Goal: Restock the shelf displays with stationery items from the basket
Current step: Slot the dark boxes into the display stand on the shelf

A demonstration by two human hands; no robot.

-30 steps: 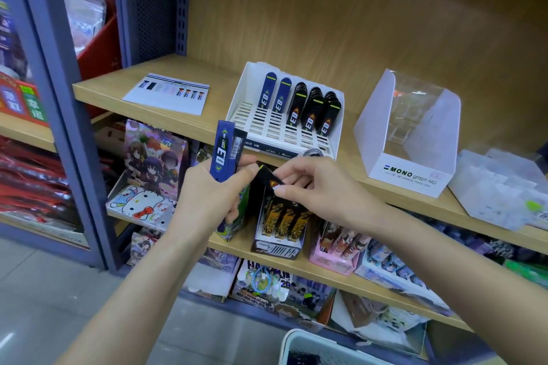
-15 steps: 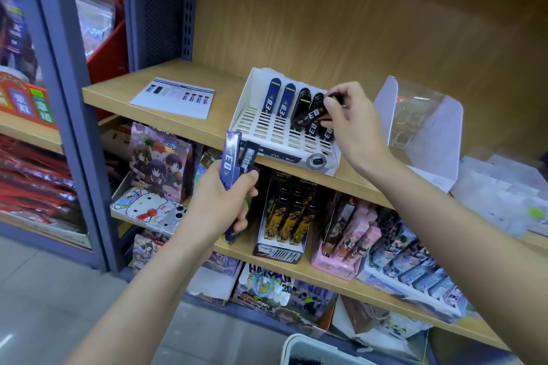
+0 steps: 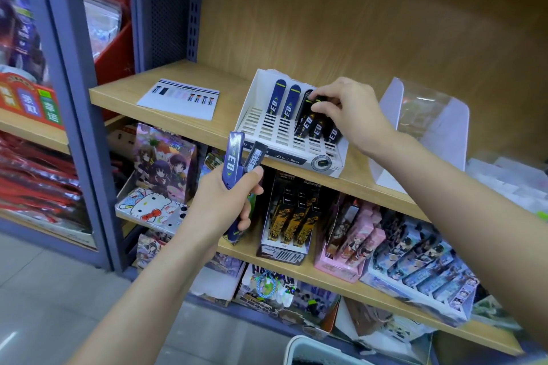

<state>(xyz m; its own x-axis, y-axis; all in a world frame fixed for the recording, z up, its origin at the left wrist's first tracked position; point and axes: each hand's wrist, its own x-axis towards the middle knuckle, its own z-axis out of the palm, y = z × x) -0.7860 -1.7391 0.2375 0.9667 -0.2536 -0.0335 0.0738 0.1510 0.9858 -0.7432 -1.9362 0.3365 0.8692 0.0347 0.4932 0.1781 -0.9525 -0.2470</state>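
A white slotted display tray [image 3: 261,124] stands on the upper wooden shelf, with two blue lead cases [image 3: 283,99] at its left and several black lead cases [image 3: 315,127] at its right. My right hand [image 3: 348,107] reaches into the tray and pinches the top of a black lead case [image 3: 318,99] among the black ones. Below the shelf edge, my left hand [image 3: 225,204] grips a bundle of lead cases [image 3: 235,157], a blue one marked 0.3 in front and a black one behind. The white basket [image 3: 299,350] peeks in at the bottom edge.
A printed card [image 3: 181,98] lies on the shelf left of the tray. An empty white and clear display box [image 3: 427,127] stands to its right. Lower shelves hold character-printed boxes and pen packs. A blue metal upright [image 3: 74,98] borders the left.
My right hand took a black case from my left hand's bundle, carried it up to the tray and now sets it among the black cases. My left hand stayed low with the bundle.
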